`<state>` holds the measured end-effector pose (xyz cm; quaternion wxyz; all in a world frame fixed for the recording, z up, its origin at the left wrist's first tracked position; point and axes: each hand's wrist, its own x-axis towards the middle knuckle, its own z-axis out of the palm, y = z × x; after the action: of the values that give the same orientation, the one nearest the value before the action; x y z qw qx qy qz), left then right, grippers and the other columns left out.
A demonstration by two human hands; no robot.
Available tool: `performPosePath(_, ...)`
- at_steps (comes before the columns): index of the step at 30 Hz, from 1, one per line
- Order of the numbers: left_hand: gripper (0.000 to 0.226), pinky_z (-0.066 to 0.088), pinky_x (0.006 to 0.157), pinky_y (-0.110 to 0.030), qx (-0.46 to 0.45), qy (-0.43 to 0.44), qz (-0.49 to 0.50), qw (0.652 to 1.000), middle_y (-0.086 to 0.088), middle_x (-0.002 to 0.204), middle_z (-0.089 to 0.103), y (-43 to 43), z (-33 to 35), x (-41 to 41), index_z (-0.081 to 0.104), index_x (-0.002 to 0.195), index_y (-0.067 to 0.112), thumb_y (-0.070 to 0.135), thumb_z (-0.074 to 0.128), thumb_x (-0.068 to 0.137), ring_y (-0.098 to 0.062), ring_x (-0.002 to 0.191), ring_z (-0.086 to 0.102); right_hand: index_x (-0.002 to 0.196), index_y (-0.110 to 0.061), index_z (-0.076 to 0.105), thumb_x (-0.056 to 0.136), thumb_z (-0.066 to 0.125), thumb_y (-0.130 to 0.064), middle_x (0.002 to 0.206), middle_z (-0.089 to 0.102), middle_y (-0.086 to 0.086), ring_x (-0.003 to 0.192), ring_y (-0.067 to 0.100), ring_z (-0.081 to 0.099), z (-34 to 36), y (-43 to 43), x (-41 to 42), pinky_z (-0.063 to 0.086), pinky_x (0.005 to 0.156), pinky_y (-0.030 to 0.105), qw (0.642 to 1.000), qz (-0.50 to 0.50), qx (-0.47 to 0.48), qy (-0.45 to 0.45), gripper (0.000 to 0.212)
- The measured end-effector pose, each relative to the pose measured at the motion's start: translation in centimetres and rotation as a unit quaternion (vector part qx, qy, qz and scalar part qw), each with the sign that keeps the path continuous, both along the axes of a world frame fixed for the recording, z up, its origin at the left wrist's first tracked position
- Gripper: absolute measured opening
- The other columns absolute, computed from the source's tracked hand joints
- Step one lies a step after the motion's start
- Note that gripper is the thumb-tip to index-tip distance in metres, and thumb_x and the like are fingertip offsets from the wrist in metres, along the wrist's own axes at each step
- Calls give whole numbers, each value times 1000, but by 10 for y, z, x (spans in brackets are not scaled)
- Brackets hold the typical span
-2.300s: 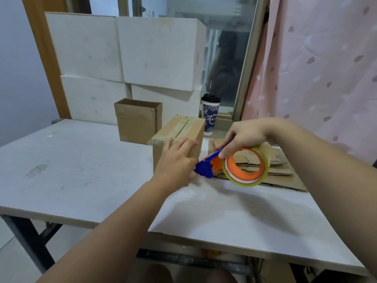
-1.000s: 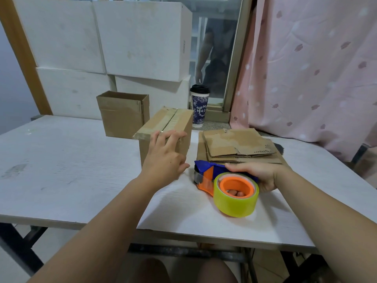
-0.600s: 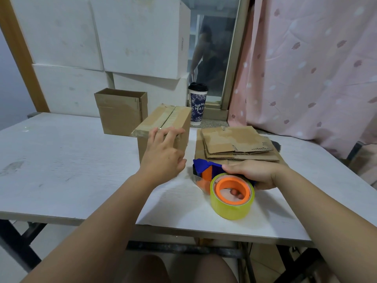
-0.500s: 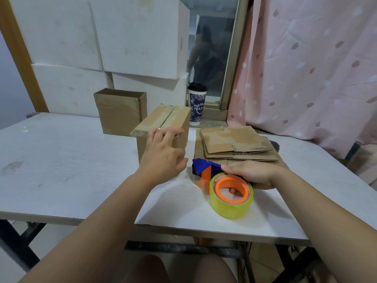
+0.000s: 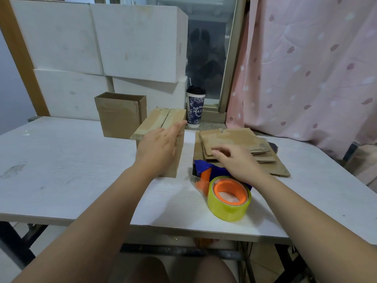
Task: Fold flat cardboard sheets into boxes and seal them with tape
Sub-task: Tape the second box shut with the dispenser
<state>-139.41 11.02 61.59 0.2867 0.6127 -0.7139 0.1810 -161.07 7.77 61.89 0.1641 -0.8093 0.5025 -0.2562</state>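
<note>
**Both hands loose, tape dispenser lying on the table**

The left hand (image 5: 161,147) lies with straight fingers against the near face and top edge of the closed brown cardboard box (image 5: 161,120), clasping nothing. It covers most of that face, so the near end of the seam is hidden. The box stands on the white table (image 5: 61,170), and a taped seam runs along its top.

The right hand (image 5: 239,161) is blurred, with fingers loosely spread and holding nothing, above the blue and orange tape dispenser (image 5: 204,171). Whether the palm touches the handle cannot be told. The dispenser lies on its side just right of the box, its yellow-green roll of tape (image 5: 228,209) nearest the camera.

Behind it, partly covered by the right hand, is the stack of flat brown cardboard sheets (image 5: 234,137). An open-topped brown cardboard box (image 5: 120,117) stands farther back, its inside out of sight.
</note>
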Motion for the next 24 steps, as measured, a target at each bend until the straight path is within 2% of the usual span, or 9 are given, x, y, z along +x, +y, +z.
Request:
performPosePath(2,71,47,62,-30,23,-19,13,999,9,127,55,1,6,3,13,143,37,13,54,90,-17,102,55,130,-23,58,99,47,-24,126,62,-8,108,7,56,8,7,17,42,94,24,996,10,-29,-79,33)
performPosePath(4,67,42,57,-28,45,-27,26,998,9,141,41,4,11,6,19,145,33,15,55,91,-19,104,56,137,-22,51,98,43,-11,133,57,-7,120,5,52,12,14,36,37,102,21,989,42,-5,-142,41)
performPosePath(6,56,44,65,-31,67,-36,34,996,8,144,37,4,17,8,31,141,28,16,53,92,-21,108,54,144,-20,42,94,39,1,142,49,-7,131,6,43,12,18,58,31,106,18,980,69,42,-181,54)
performPosePath(9,40,45,79,-33,92,-25,26,995,7,134,49,1,24,10,49,131,24,16,51,92,-19,113,51,150,-24,28,82,35,6,151,37,-6,139,11,34,6,18,88,29,111,25,969,78,114,-206,75)
performPosePath(12,30,46,82,-36,99,-11,7,995,3,124,58,0,30,11,60,121,20,17,49,93,-19,110,53,152,-29,20,75,34,1,150,37,-7,131,17,43,-2,23,106,38,94,23,956,58,144,-251,84)
performPosePath(14,26,46,82,-38,98,-15,4,995,2,122,60,-1,31,12,63,115,18,18,49,93,-19,108,54,153,-31,7,78,35,3,145,33,-12,130,21,43,-10,34,113,42,89,26,950,47,142,-276,87)
performPosePath(17,28,47,87,-37,102,-1,3,995,3,128,58,0,30,13,64,117,19,19,48,94,-18,113,53,152,-32,-6,82,38,8,157,21,-5,136,22,35,-20,48,118,42,102,34,952,41,138,-270,92)
performPosePath(21,33,42,92,-28,103,38,-5,994,9,140,48,3,30,15,61,125,29,21,52,93,-15,125,45,153,-31,1,87,44,1,157,22,-4,140,19,31,-19,45,113,35,109,35,952,43,105,-285,85)
performPosePath(24,39,36,92,-29,117,50,-4,992,1,135,47,5,31,18,59,126,33,22,58,89,-21,120,42,151,-21,24,95,42,-5,153,32,-3,140,12,29,-1,30,105,24,115,29,962,28,15,-272,61)
